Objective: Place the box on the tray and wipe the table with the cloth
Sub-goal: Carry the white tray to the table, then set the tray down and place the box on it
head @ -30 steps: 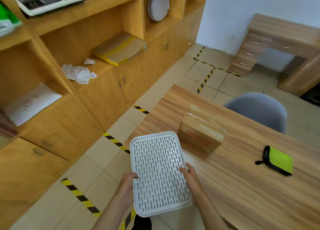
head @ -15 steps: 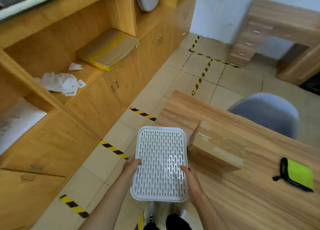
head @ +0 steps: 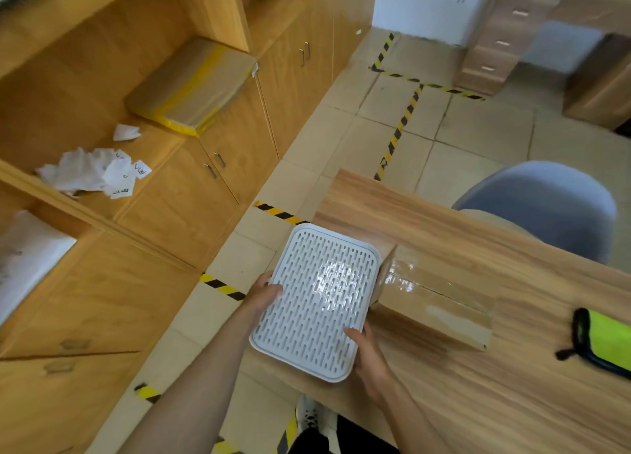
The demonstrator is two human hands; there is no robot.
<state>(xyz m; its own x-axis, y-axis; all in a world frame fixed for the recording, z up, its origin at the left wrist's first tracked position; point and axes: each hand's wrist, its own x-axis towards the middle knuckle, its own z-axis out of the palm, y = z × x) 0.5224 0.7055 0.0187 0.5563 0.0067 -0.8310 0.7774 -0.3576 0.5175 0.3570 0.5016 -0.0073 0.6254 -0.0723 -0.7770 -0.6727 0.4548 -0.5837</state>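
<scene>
- Gripping the white slotted plastic tray by its two long edges, your left hand and right hand each curl fingers over the rim, at the wooden table's near corner.
- Just beyond your right hand, the tape-wrapped brown cardboard box sits on the tabletop beside the tray, not yet on it.
- Well to the right of that hand lies the green, black-edged cloth, untouched.
- By the look of it, both steps remain: loading the box, then wiping.
</scene>
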